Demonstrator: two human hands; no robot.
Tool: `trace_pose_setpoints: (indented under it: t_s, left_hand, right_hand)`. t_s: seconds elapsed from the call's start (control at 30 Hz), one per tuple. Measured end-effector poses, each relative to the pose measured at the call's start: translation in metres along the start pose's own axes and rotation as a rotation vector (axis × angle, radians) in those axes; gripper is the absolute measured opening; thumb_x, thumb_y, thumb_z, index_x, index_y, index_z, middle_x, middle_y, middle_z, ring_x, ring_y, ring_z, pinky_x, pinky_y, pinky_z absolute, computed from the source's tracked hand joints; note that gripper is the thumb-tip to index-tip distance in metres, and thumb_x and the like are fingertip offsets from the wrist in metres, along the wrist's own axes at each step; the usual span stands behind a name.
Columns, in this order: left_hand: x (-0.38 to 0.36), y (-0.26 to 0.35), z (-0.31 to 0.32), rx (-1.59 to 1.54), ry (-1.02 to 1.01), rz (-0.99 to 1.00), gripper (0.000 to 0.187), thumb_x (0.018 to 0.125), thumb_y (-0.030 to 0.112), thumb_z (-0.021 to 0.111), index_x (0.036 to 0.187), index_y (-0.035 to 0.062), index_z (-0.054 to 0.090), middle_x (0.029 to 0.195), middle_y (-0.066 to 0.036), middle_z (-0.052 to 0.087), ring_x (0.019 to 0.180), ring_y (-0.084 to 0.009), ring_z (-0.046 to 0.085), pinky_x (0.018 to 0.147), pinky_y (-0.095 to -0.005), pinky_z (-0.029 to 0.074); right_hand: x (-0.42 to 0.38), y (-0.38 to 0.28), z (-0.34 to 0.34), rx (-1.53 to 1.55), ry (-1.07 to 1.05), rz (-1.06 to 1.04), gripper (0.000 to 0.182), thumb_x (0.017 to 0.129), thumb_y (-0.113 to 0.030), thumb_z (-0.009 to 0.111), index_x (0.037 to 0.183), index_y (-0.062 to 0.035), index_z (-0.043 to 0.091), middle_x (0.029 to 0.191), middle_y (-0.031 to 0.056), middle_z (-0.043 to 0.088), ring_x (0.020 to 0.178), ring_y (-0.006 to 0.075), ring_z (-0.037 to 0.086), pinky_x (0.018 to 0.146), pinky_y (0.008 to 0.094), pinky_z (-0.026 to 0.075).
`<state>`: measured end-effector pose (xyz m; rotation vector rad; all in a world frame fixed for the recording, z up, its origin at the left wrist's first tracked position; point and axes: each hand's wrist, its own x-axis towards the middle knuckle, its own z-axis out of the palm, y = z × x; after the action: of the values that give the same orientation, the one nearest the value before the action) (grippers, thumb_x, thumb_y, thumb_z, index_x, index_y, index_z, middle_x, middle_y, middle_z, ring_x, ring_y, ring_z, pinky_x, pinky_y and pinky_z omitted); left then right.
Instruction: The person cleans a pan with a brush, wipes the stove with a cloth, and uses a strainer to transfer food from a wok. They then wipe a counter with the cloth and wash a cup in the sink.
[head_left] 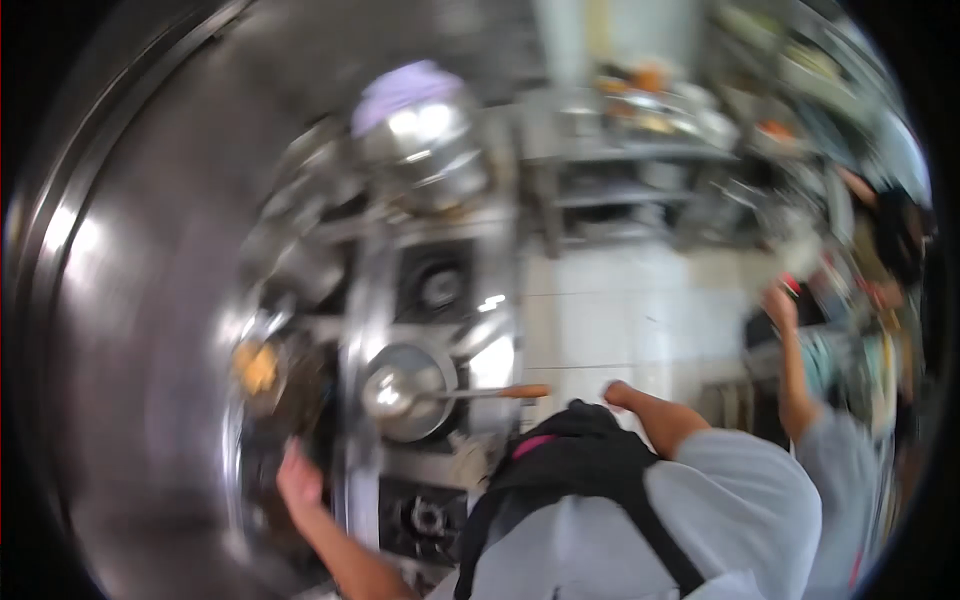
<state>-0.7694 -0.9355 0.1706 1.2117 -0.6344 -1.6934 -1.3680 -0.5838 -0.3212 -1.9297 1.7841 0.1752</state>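
Observation:
My left hand point(299, 482) reaches over the back of the stove, close to a dark, blurred shape point(305, 395). Motion smears its fingers, so I cannot make out whether they grip anything. Beyond it, yellow food point(257, 367) sits in what looks like a metal container. On the stove stands a metal pot point(437, 412) with a ladle point(390, 391) lying across it, its wooden handle point(525, 391) sticking out toward me. My right hand point(619, 394) hangs beside my black apron point(560, 460), over the floor. Its fingers are too blurred to read.
A large metal pot point(425, 155) with a purple cloth point(408, 88) on top stands farther along the stove. Bare burners point(440, 285) flank the ladle's pot. Metal shelving point(640, 155) holds blurred items. At right, another person's hand point(781, 305) is near something red and green.

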Motion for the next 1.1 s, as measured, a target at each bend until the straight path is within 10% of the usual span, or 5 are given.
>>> trace_pose_setpoints:
  t_s: [0.23, 0.3, 0.37, 0.57, 1.1]
  left_hand:
    - [0.068, -0.007, -0.057, -0.201, -0.118, -0.157, 0.039, 0.102, 0.016, 0.03, 0.135, -0.0005, 0.045, 0.052, 0.004, 0.03, 0.035, -0.0053, 0.026, 0.031, -0.0229, 0.026]
    - [0.101, -0.001, -0.088, -0.423, -1.242, -0.604, 0.037, 0.099, 0.012, 0.043, 0.131, -0.0045, 0.051, 0.124, -0.022, 0.056, 0.112, -0.031, 0.054, 0.1, -0.0427, 0.043]
    - [0.035, 0.009, -0.035, -0.108, -0.115, -0.091, 0.041, 0.103, 0.017, 0.028, 0.137, 0.001, 0.043, 0.052, 0.004, 0.03, 0.035, -0.0058, 0.025, 0.03, -0.0236, 0.027]
    - [0.032, -0.002, -0.035, -0.233, -0.119, -0.091, 0.037, 0.1, 0.015, 0.035, 0.133, 0.0031, 0.047, 0.055, 0.006, 0.031, 0.039, -0.0075, 0.03, 0.035, -0.0242, 0.032]
    - [0.006, -0.017, -0.031, -0.116, -0.02, -0.001, 0.018, 0.094, 0.014, 0.051, 0.11, 0.009, 0.058, 0.056, 0.002, 0.036, 0.037, -0.0082, 0.028, 0.033, -0.0243, 0.024]
  right_hand:
    - [-0.035, -0.052, -0.085, 0.955, -0.207, 0.8, 0.032, 0.081, -0.023, 0.051, 0.071, 0.0011, 0.069, 0.07, 0.0159, 0.068, 0.066, 0.0292, 0.068, 0.06, 0.0443, 0.055]
    - [-0.038, -0.056, -0.098, 0.881, -0.235, 0.747, 0.031, 0.082, -0.025, 0.054, 0.076, 0.0009, 0.069, 0.071, 0.015, 0.067, 0.063, 0.0286, 0.066, 0.056, 0.044, 0.055]
    - [-0.043, -0.054, -0.081, 0.939, -0.224, 0.689, 0.032, 0.081, -0.028, 0.056, 0.072, -0.0011, 0.069, 0.071, 0.0143, 0.067, 0.063, 0.0268, 0.065, 0.057, 0.044, 0.055]
    - [-0.037, -0.019, 0.041, 0.429, -0.159, 0.353, 0.038, 0.084, -0.043, 0.057, 0.068, -0.0118, 0.071, 0.074, 0.0134, 0.068, 0.068, 0.0344, 0.066, 0.062, 0.0451, 0.052]
    - [-0.072, -0.074, -0.079, 1.431, -0.103, 0.963, 0.012, 0.087, -0.016, 0.053, 0.095, -0.0097, 0.059, 0.081, 0.0074, 0.061, 0.061, 0.0199, 0.057, 0.056, 0.0401, 0.051]
